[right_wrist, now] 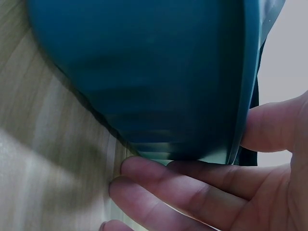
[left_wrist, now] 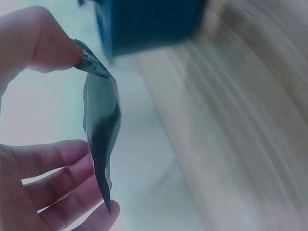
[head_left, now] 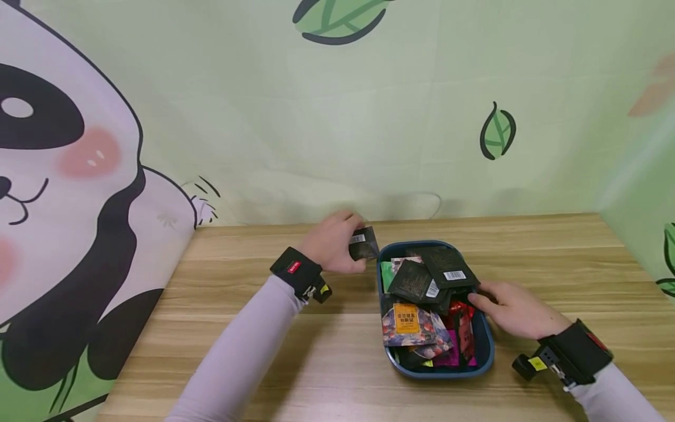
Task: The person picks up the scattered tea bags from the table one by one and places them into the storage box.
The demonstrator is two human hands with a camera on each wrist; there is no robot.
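My left hand (head_left: 333,243) holds a small black sachet (head_left: 364,244) just left of a blue bin (head_left: 490,351). In the left wrist view the thumb and fingers grip that sachet (left_wrist: 102,110) by its edges, and it looks slightly bent. Over on the right side, my right hand (head_left: 519,308) grips the bin's rim. The right wrist view has its thumb on the rim and its fingers against the bin's outer wall (right_wrist: 144,72). Inside the bin lie several sachets: black ones (head_left: 445,264) on top, a patterned one with an orange label (head_left: 407,319), and red ones (head_left: 464,331).
The bin stands on a wood-grain table (head_left: 337,357). Behind the table hangs a pale green cloth (head_left: 253,117) printed with leaves and a large panda (head_left: 68,176). Black bands with small cameras sit on both wrists.
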